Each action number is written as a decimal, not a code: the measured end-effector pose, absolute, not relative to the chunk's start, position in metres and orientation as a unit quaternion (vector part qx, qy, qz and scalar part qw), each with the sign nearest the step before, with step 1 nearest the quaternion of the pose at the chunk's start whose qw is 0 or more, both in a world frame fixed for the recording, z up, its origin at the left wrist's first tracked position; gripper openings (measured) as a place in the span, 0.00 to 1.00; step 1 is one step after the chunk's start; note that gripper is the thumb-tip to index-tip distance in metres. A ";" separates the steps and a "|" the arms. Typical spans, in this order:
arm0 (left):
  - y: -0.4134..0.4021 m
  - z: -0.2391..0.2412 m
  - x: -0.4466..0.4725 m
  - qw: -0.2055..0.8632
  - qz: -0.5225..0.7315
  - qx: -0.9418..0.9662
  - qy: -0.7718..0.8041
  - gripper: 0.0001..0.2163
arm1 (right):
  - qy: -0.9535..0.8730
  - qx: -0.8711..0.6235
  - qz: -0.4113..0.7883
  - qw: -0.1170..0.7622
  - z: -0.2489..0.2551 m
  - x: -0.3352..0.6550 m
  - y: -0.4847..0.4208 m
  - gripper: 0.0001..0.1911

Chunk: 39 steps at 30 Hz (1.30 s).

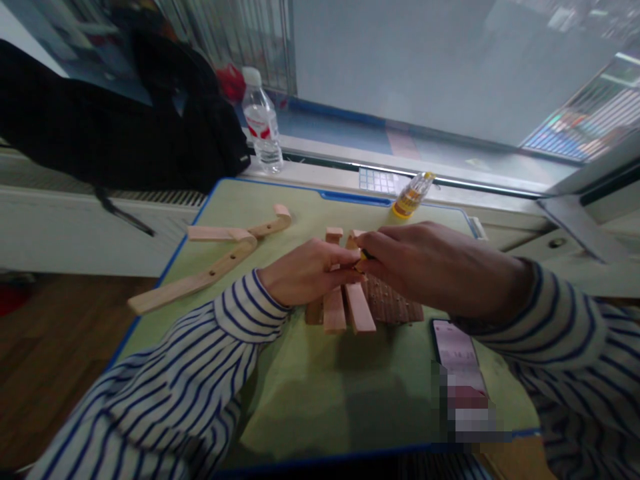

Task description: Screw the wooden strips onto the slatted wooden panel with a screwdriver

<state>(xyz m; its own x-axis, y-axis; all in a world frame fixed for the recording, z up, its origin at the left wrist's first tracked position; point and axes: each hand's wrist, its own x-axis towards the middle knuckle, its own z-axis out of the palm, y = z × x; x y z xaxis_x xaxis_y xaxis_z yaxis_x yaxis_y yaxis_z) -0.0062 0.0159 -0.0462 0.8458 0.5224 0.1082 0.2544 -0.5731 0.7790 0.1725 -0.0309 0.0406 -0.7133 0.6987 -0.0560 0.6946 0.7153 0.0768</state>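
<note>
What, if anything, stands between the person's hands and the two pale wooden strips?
Nothing visible does. The left hand and right hand are close together over the pale wooden strips, the right pinching a small yellow-and-black object. The hands hide part of the strips, so contact there is unclear.

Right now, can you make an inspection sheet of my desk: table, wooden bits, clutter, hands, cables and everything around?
Surface: pale green tabletop with blue edging.
Job's things: two hooked wooden pieces at left; wooden strips and a dotted brown board by the hands.
Clutter: phone, screen lit, near the right sleeve; yellow-labelled bottle by the far edge.
Hands: right hand grips a small yellow-and-black thing, mostly hidden; left hand is close beside it, its hold unclear.
Cables: nothing seen.
Surroundings: black bag and water bottle beyond the table.
</note>
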 end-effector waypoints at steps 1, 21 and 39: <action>0.016 -0.046 -0.006 0.402 0.168 0.872 0.223 0.13 | 0.925 0.378 0.024 0.039 0.041 0.173 -0.031 0.07; 0.017 -0.047 -0.009 0.396 0.182 0.869 0.233 0.11 | 0.930 0.365 -0.015 0.039 0.044 0.168 -0.030 0.09; 0.017 -0.046 -0.007 0.415 0.188 0.860 0.231 0.11 | 0.924 0.380 -0.035 0.036 0.041 0.169 -0.031 0.10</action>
<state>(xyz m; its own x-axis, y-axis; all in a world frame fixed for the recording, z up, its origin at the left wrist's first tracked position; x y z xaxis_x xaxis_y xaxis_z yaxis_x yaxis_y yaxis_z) -0.0074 0.0172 -0.0457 0.8225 0.5533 0.1316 0.2408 -0.5486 0.8007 0.1693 -0.0312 0.0412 -0.7092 0.6990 -0.0920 0.7039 0.7093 -0.0369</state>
